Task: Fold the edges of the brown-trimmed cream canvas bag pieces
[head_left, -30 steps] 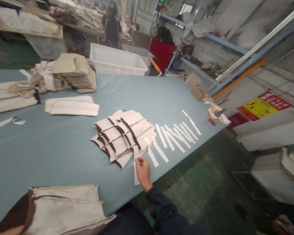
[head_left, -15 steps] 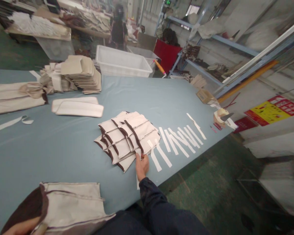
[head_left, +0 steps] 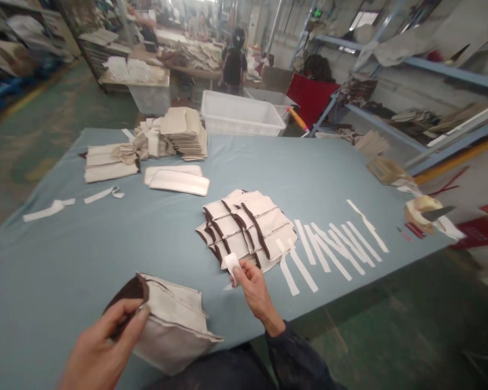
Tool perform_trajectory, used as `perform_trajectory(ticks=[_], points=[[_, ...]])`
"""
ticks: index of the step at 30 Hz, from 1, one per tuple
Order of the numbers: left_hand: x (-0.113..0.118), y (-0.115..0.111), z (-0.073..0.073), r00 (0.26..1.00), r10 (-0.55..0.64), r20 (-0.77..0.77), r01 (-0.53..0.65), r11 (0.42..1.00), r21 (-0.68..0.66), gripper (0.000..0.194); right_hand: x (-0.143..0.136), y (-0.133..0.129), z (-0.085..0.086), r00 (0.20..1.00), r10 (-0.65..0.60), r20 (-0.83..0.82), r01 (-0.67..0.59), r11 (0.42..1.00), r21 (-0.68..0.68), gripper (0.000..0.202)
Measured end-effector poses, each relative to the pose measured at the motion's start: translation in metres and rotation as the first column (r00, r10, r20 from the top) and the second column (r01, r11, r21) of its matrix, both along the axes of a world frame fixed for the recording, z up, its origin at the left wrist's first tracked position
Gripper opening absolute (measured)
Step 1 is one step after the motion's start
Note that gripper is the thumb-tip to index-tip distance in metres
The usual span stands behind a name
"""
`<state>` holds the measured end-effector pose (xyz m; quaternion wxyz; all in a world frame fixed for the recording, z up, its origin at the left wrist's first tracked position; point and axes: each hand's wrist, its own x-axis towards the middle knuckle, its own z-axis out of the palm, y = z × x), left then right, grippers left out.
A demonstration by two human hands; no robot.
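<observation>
My left hand [head_left: 109, 338] pinches the dark brown edge of a cream fabric pouch [head_left: 173, 319] at the table's near edge; the pouch's brown-lined mouth is partly open. Between the thumb and fingers of my right hand [head_left: 250, 281] is a white strip [head_left: 231, 262], its end sticking up. Just beyond that hand lies a fanned pile of cream pieces with brown edges [head_left: 248, 225]. Right of the pile, several white strips [head_left: 337, 249] are spread in a slanted row.
On the blue-grey table [head_left: 146, 238] are two flat cream panels [head_left: 181, 181], a stack of beige pieces [head_left: 185, 130], another pouch [head_left: 111, 165] and loose strips [head_left: 49, 210]. A tape roll [head_left: 425, 208] sits far right. Behind stand a white bin [head_left: 242, 116] and a person [head_left: 233, 65].
My left hand has come up into view, raising the pouch's brown edge. My right hand has lifted the white strip off the table. The view has swung left.
</observation>
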<state>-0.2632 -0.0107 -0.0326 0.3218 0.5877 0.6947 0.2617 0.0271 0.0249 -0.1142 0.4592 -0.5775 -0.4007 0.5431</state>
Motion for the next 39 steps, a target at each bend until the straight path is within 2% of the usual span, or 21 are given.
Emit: perform_trajectory(ticks=[3,6,9,12,15,18,24,26,29,34,37,39], points=[[0.006,0.008,0.01,0.996,0.016,0.087,-0.017,1.0,0.009,0.045,-0.033,-0.002,0.04,0.968,0.217,-0.129,-0.211,0.976,0.063,0.049],[0.01,0.007,0.019,0.989,0.044,0.143,-0.049,0.998,0.034,0.033,-0.062,-0.007,0.068,0.916,0.363,-0.169,-0.357,0.932,0.067,0.052],[0.006,-0.001,0.027,0.974,0.031,0.226,-0.044,0.998,0.054,0.029,-0.083,-0.008,0.084,0.888,0.438,-0.138,-0.435,0.899,0.051,0.052],[-0.003,-0.009,0.034,0.939,-0.01,0.344,0.012,1.0,-0.004,0.032,-0.096,-0.006,0.092,0.865,0.498,-0.069,-0.494,0.867,0.066,0.048],[-0.013,-0.013,0.039,0.915,-0.022,0.402,0.052,0.997,-0.064,0.035,-0.104,-0.004,0.095,0.826,0.563,-0.038,-0.561,0.826,0.048,0.047],[-0.02,-0.016,0.039,0.902,-0.023,0.432,0.067,0.994,-0.087,0.037,-0.11,-0.004,0.093,0.778,0.624,-0.078,-0.626,0.78,-0.011,0.05],[-0.026,-0.029,0.026,0.892,0.074,0.447,-0.048,0.996,-0.069,0.033,-0.113,-0.003,0.087,0.664,0.68,-0.311,-0.73,0.68,-0.071,0.059],[-0.025,-0.033,0.02,0.888,0.043,0.458,-0.016,0.998,-0.061,0.041,-0.112,-0.002,0.087,0.631,0.68,-0.375,-0.753,0.653,-0.082,0.057],[-0.022,-0.035,0.017,0.911,-0.068,0.406,0.075,0.997,-0.001,0.045,-0.109,-0.001,0.088,0.583,0.659,-0.475,-0.782,0.614,-0.107,0.054],[-0.014,-0.027,0.026,0.927,-0.216,0.306,0.191,0.975,0.111,0.02,-0.104,-0.002,0.088,0.476,0.641,-0.603,-0.838,0.539,-0.089,0.049],[-0.011,-0.024,0.031,0.919,-0.238,0.314,0.211,0.97,0.118,0.022,-0.102,-0.004,0.084,0.458,0.598,-0.658,-0.847,0.519,-0.118,0.045],[-0.009,-0.025,0.032,0.917,-0.238,0.319,0.214,0.971,0.108,0.023,-0.1,-0.004,0.081,0.438,0.61,-0.66,-0.868,0.479,-0.134,0.043]])
